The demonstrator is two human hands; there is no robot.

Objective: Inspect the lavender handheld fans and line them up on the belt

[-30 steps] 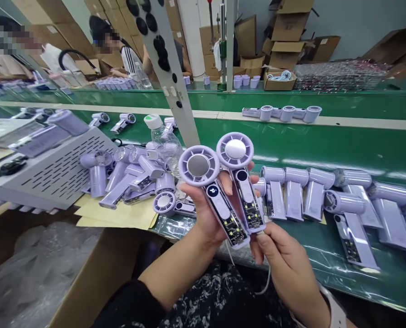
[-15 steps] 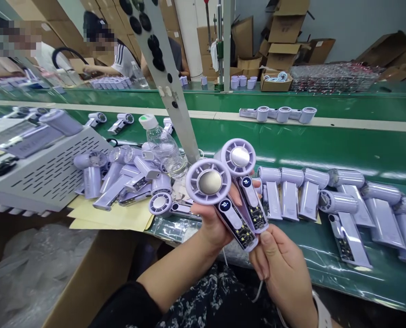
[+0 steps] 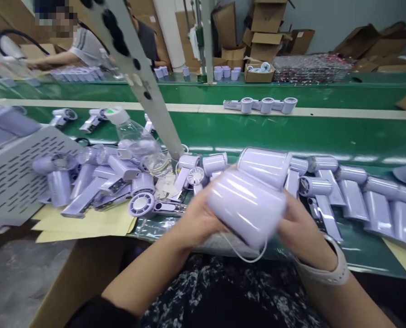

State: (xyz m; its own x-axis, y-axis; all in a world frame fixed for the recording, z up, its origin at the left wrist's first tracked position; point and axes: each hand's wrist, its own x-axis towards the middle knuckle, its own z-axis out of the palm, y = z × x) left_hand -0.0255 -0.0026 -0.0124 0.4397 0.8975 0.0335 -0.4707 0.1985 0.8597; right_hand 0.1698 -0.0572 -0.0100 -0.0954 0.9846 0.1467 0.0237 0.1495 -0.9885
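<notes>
Two lilac handheld fans are between my hands, their round heads turned so the smooth barrel sides face me. The nearer fan (image 3: pixel 246 205) is blurred and overlaps the farther fan (image 3: pixel 264 166). My left hand (image 3: pixel 201 216) grips the pair from the left, and my right hand (image 3: pixel 300 228) closes on them from the right; most fingertips and the handles are hidden behind the barrels. A white cable (image 3: pixel 247 260) loops below the fans. On the bench just left of my left hand lies another fan (image 3: pixel 142 205), its grille facing up.
A heap of lilac fans (image 3: pixel 100 175) lies on yellow paper (image 3: pixel 87 225), beside a plastic bottle (image 3: pixel 131 130) and a slanted metal post (image 3: pixel 151 95). More fans (image 3: pixel 353 196) line the right side. Left stands a slotted grey box (image 3: pixel 28 168). A co-worker (image 3: pixel 83 48) sits across the green belt.
Both fans have turned over in my hands, from grilles and lit displays facing me to barrel sides facing me. My right hand has moved up beside the heads. The view has shifted right.
</notes>
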